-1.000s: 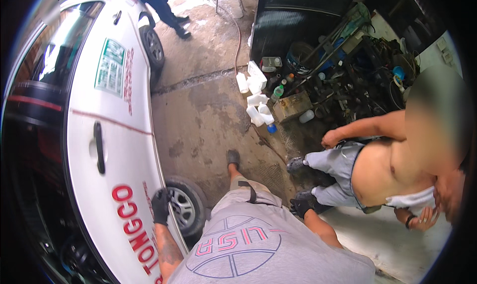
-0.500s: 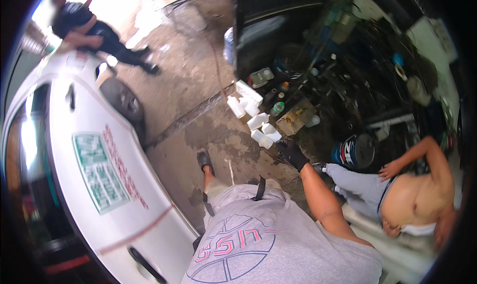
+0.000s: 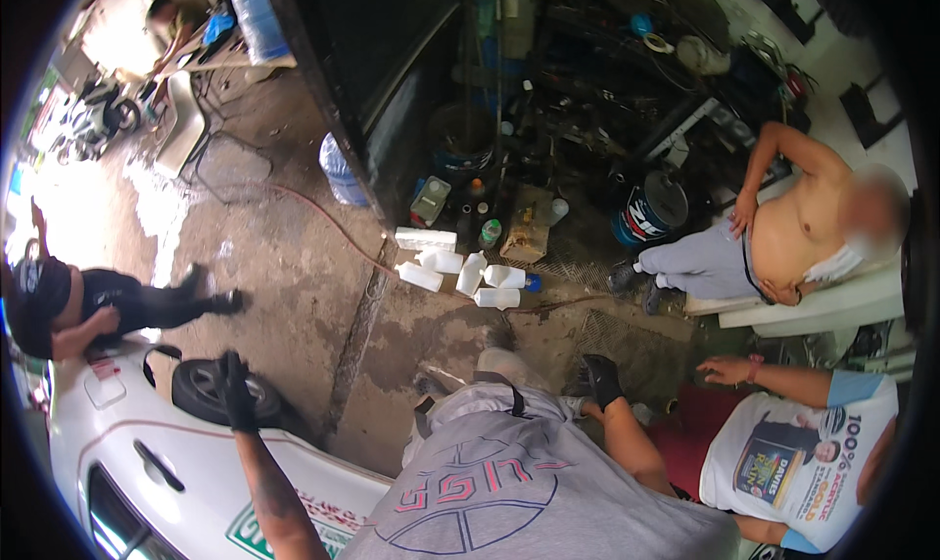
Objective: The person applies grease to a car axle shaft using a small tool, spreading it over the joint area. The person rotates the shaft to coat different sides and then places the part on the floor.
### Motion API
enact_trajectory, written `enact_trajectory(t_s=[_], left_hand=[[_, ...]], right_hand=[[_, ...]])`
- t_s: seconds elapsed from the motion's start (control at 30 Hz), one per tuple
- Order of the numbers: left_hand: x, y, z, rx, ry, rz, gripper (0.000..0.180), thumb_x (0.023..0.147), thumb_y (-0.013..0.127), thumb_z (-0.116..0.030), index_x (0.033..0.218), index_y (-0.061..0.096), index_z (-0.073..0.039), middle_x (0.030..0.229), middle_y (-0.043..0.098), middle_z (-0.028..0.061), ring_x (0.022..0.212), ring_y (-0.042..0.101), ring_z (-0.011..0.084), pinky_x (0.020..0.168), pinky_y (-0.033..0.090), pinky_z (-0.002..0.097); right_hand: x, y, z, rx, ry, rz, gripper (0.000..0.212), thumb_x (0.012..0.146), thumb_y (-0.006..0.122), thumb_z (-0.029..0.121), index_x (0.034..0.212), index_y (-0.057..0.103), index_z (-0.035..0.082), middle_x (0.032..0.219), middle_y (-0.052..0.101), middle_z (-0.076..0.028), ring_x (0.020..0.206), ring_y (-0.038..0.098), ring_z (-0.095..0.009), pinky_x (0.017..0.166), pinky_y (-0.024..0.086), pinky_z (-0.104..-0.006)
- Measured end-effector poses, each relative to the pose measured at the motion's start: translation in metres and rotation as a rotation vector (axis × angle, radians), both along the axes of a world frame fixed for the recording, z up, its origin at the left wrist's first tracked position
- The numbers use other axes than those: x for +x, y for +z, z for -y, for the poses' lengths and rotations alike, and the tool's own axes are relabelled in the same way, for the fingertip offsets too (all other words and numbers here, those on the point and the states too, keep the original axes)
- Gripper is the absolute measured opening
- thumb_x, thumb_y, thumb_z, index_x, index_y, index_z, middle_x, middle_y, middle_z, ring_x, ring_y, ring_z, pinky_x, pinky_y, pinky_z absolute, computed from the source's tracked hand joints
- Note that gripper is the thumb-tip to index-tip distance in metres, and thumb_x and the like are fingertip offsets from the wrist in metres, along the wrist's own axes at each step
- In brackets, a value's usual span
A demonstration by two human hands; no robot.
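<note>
My left hand (image 3: pixel 235 396), in a black glove, is raised in front of the white car's rear wheel (image 3: pixel 217 389). Its fingers are stretched out and nothing shows in them; whether it touches the car I cannot tell. My right hand (image 3: pixel 601 380), also black-gloved, hangs low beside my right leg with its fingers loosely extended, holding nothing visible. Several white plastic jugs (image 3: pixel 471 272) lie or stand on the concrete floor ahead, well beyond the reach of both hands.
The white car (image 3: pixel 323 487) fills the lower left. A person (image 3: pixel 69 305) in dark clothes stands beside it. At right are a shirtless person (image 3: pixel 798 217) and one in a white shirt (image 3: pixel 803 452). Blue bucket (image 3: pixel 650 208), cardboard box (image 3: pixel 529 222) and hose (image 3: pixel 333 222) lie ahead.
The view has swung, so the jugs and car sit differently. My left hand has come into view; my right hand has lowered toward my leg. The white-shirted person now shows at right.
</note>
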State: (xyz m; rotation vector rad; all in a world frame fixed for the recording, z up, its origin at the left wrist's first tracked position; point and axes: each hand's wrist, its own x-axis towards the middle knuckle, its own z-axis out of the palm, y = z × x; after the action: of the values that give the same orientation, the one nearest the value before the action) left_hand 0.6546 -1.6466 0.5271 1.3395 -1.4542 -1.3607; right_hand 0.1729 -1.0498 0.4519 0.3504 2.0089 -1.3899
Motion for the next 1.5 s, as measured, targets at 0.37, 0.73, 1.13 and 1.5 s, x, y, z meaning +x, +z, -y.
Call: enact_trajectory(t_s=[0.37,0.73,1.13,1.5], left_hand=[[-0.459,0.213,0.122,-1.028,-0.218,0.125,0.076,0.094,0.073,-0.030,0.154,0.033,-0.005,0.156,0.037,0.0167,0.141,0.041,0.0323,0.112,0.038,0.0448],[-0.486,0.182,0.368,-0.599,-0.044,0.133,0.065,0.094,0.065,-0.030,0.146,0.040,0.001,0.145,0.046,0.0143,0.130,0.049,0.0202,0.105,0.045,0.0373],[-0.444,0.009,0.372,-0.229,-0.126,0.451,0.064,0.096,0.063,-0.036,0.143,0.044,0.002,0.139,0.051,0.0160,0.125,0.053,0.0231,0.104,0.047,0.0393],[-0.436,0.008,0.365,-0.289,-0.039,0.539,0.064,0.097,0.061,-0.041,0.140,0.047,0.003,0.133,0.056,0.0176,0.120,0.057,0.0258,0.102,0.049,0.0411]], right_hand=[[-0.031,-0.077,0.085,-0.173,-0.217,0.050,0.020,0.094,0.062,0.019,0.108,0.064,0.005,0.093,0.065,-0.010,0.070,0.068,-0.026,0.060,0.058,-0.0403],[-0.121,-0.112,0.172,0.071,0.138,-0.261,0.029,0.093,0.068,0.029,0.091,0.073,0.001,0.075,0.069,-0.011,0.072,0.068,-0.023,0.068,0.052,-0.0371],[-0.116,-0.051,0.256,-0.072,-0.397,0.014,0.026,0.092,0.067,0.029,0.090,0.074,0.003,0.073,0.069,-0.007,0.062,0.064,-0.018,0.060,0.050,-0.0359],[-0.066,-0.035,0.267,0.146,-0.556,-0.062,0.023,0.094,0.066,0.027,0.091,0.068,0.004,0.067,0.064,-0.006,0.054,0.061,-0.014,0.049,0.049,-0.0314]])
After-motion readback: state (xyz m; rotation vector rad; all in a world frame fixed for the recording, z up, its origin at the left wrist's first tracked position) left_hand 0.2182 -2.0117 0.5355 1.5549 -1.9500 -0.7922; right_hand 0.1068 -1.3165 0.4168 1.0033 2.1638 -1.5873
